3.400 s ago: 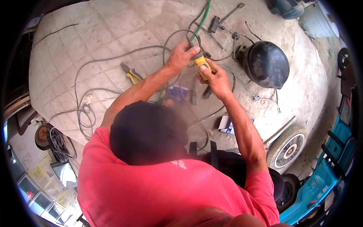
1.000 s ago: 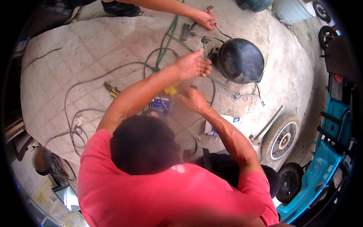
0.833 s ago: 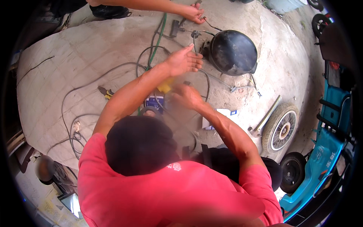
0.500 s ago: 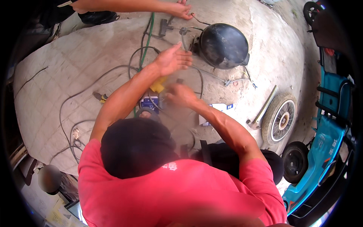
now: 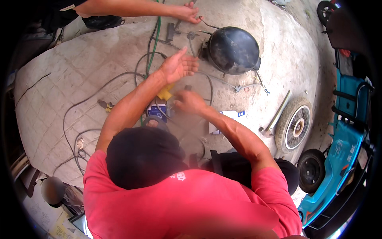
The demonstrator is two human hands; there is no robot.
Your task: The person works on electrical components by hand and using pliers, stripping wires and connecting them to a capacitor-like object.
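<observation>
My left hand (image 5: pixel 181 65) is raised over the ground, palm sideways, its fingers stretched out and holding nothing. It is nearest to a black rounded compressor-like vessel (image 5: pixel 234 50) with thin metal pipes, but apart from it. Below and to the right, my right hand (image 5: pixel 191 102) has its fingers curled, though blur hides what they hold, if anything. Close by lie a yellow object (image 5: pixel 165 93) and a blue printed box (image 5: pixel 158 111). At the far side another person's hand (image 5: pixel 189 13) is at the end of a thin bent pipe (image 5: pixel 209 24) from the vessel.
Dark cables (image 5: pixel 85 95) and a green hose (image 5: pixel 153 51) cross the concrete. A hammer (image 5: pixel 277 113) lies beside a spoked wheel (image 5: pixel 294 124) at right. Pliers (image 5: pixel 106 105) and a white-blue carton (image 5: pixel 234 116) are nearby. A turquoise vehicle (image 5: pixel 340 151) stands along the right.
The view has shifted slightly. Both my hands keep nearly the same pose, and the other person's hand stays by the pipe end.
</observation>
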